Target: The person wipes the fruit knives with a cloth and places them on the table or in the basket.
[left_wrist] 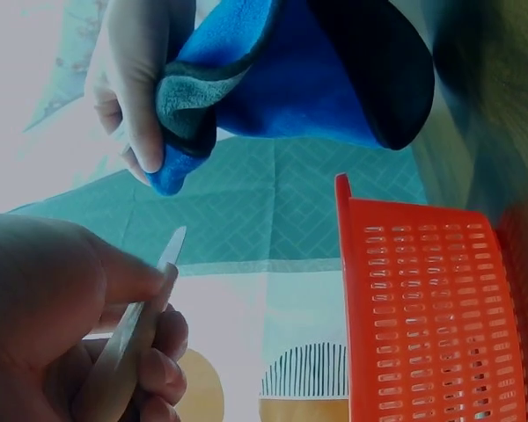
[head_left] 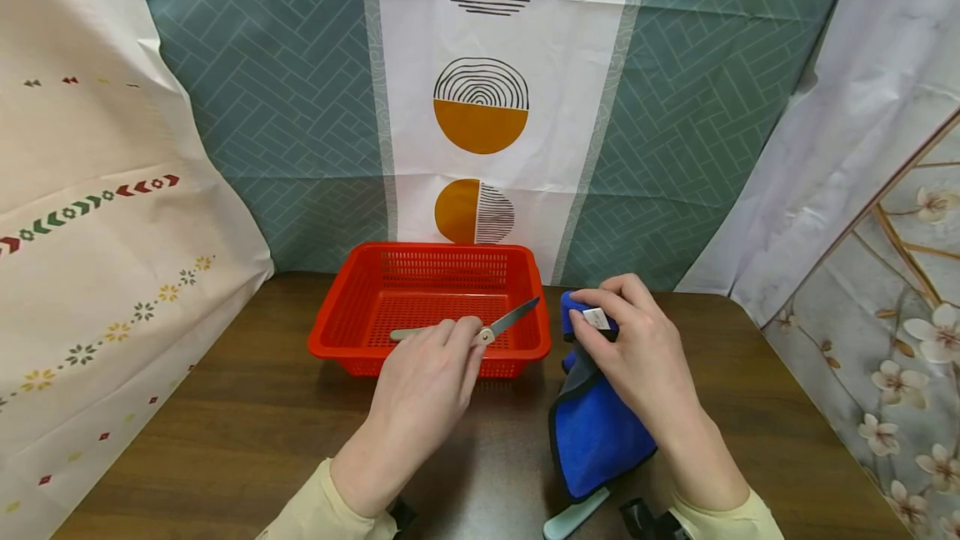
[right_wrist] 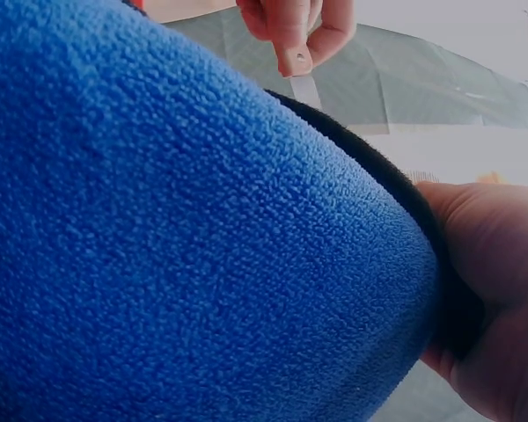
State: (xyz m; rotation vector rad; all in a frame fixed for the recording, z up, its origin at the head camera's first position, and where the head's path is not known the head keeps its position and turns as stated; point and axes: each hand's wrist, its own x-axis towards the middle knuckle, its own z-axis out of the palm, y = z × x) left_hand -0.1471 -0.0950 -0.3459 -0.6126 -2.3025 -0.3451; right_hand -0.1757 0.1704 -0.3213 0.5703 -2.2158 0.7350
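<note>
The white tag (head_left: 597,319) is too small to read. The right hand (head_left: 640,344) pinches the blue, black-edged cloth (head_left: 600,433); the left hand (head_left: 429,386) grips a gray-bladed knife (head_left: 512,318).

Cannot read the white label (head_left: 596,318), nor trace the pale green handle (head_left: 573,517) onward behind the blue cloth (head_left: 600,436).

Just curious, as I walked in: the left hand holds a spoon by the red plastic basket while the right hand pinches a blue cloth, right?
Not quite: the left hand holds a knife, not a spoon; its blade shows in the head view. It is by the red plastic basket, and the right hand pinches a blue cloth.
</note>
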